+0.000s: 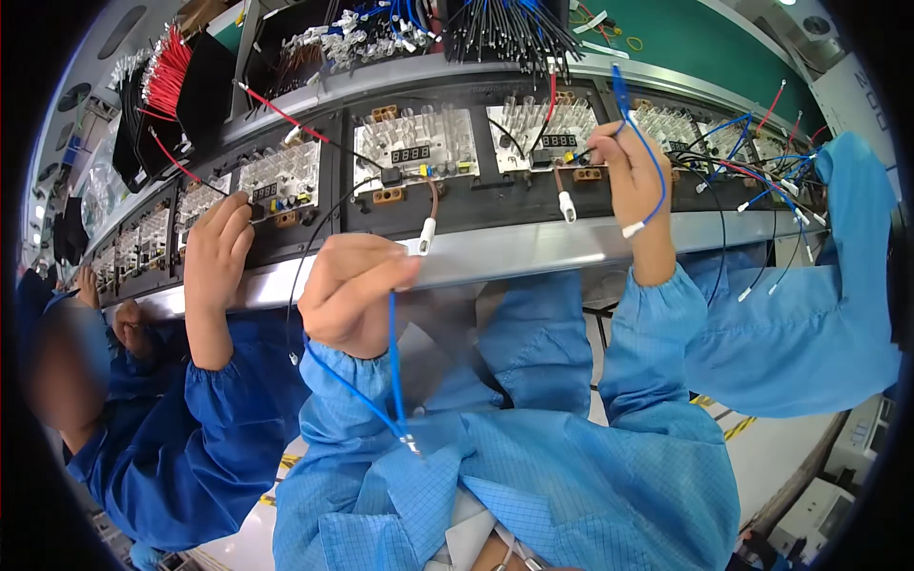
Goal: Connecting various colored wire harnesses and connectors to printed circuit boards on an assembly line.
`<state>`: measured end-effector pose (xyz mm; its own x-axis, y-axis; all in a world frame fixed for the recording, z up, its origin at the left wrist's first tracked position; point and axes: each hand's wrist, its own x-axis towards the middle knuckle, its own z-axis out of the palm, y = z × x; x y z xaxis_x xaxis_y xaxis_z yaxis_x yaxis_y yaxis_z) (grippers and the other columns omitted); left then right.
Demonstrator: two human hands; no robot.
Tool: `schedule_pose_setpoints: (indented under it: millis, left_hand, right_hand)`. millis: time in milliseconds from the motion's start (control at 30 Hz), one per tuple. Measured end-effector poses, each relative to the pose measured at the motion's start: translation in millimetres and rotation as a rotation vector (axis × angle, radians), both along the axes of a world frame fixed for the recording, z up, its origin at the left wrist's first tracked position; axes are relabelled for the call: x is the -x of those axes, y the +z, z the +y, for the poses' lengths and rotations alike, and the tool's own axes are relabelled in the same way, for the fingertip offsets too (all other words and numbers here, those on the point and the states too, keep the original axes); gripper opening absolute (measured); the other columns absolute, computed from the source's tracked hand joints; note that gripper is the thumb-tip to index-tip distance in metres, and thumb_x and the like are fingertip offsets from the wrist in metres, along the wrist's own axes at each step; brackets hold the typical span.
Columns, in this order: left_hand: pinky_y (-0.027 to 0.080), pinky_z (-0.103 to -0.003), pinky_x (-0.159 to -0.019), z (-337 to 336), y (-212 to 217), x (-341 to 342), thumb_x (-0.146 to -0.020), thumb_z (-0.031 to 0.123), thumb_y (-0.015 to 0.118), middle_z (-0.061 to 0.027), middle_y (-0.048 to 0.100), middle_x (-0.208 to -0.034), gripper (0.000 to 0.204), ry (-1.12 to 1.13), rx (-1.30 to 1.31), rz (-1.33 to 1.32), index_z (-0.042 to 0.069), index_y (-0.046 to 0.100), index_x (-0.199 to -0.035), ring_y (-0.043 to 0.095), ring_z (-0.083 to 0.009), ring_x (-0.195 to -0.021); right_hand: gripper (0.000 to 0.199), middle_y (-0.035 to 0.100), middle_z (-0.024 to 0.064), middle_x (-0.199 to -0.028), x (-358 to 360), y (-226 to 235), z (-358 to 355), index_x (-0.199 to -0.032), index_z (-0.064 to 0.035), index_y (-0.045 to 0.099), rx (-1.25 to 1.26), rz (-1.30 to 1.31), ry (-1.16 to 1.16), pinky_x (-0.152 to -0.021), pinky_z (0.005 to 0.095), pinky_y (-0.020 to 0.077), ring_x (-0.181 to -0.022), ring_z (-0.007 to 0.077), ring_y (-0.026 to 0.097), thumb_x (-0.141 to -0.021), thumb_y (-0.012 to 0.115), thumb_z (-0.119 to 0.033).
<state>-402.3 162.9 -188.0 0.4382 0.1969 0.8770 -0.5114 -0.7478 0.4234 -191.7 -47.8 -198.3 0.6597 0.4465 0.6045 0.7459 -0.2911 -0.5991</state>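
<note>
Where the row of circuit boards [419,143] runs left to right in its dark frame [333,190], loose leads crowd the space around both hands. To the right, a tangle of mixed leads [752,171] drapes over the boards just beside the right hand [636,176], near another person's light blue sleeve [852,186]. A brown lead [435,200] with a white connector hangs just beside the left hand [347,300], and a second brown lead [566,195] hangs between the hands. On the left, a co-worker's hand [217,247] reaches onto a board near a red-and-black lead [181,162]. At the far left, a black bin [211,76] holds red leads [167,71]; right of it, a dark bin [276,33] contains blue and white-ended leads [371,38], next to a thick bundle of black leads [514,24]. Beyond the frame at far right lies a green counter [714,48]. The left fingers are closed on blue strands [394,362] dangling on the near side of the silver rail [514,252]; the right fingers pinch a blue lead [661,181] above the boards, its white end hanging near the wrist.
</note>
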Motion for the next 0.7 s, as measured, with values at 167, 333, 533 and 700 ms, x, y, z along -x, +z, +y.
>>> schedule_pose_setpoints:
  millis: [167,333,533,700]
  left_hand:
    - [0.049,-0.03,-0.061,7.8,-2.2,-13.7,-0.067,-0.006,0.069,-0.008,0.061,-0.074,0.016,0.015,0.104,-0.022,0.002,0.071,-0.082,0.062,-0.0223,-0.069]
    - [0.045,-0.026,-0.057,12.2,-13.7,-25.6,-0.077,0.004,0.071,-0.0063,0.056,-0.07,0.007,-0.079,0.31,-0.097,0.002,0.068,-0.083,0.058,-0.0192,-0.065]
    - [0.027,-0.021,-0.04,9.1,-14.6,-31.6,-0.087,0.016,0.068,-0.0064,0.049,-0.074,0.012,-0.167,0.478,-0.248,0.005,0.063,-0.088,0.046,-0.0143,-0.057]
    - [0.027,-0.02,-0.04,-0.2,-5.8,-22.0,-0.089,0.022,0.067,-0.0053,0.046,-0.074,0.016,-0.218,0.458,-0.236,0.007,0.061,-0.086,0.046,-0.0144,-0.059]
  right_hand:
    - [0.015,0.06,0.0078,-0.07,-7.7,0.5,11.5,-0.083,-0.0003,0.064,0.054,-0.023,0.057,-0.061,0.0287,0.0438,-0.065,0.0181,0.06,-0.091,0.055,-0.01]
    - [0.015,0.059,0.0082,-0.068,-10.7,-2.7,12.1,-0.083,-0.0007,0.064,0.071,0.013,0.04,-0.061,0.0303,0.0431,-0.065,0.0196,0.059,-0.09,0.057,-0.012]
    - [0.014,0.058,0.0078,-0.069,-13.4,-2.2,10.2,-0.084,-0.0004,0.064,0.111,-0.02,0.015,-0.061,0.0299,0.0433,-0.065,0.0182,0.059,-0.089,0.059,-0.012]
    - [0.013,0.058,0.0075,-0.069,-12.4,-3.5,12.5,-0.085,-0.0004,0.065,0.081,0.017,0.021,-0.06,0.0289,0.0432,-0.064,0.0171,0.059,-0.088,0.06,-0.012]
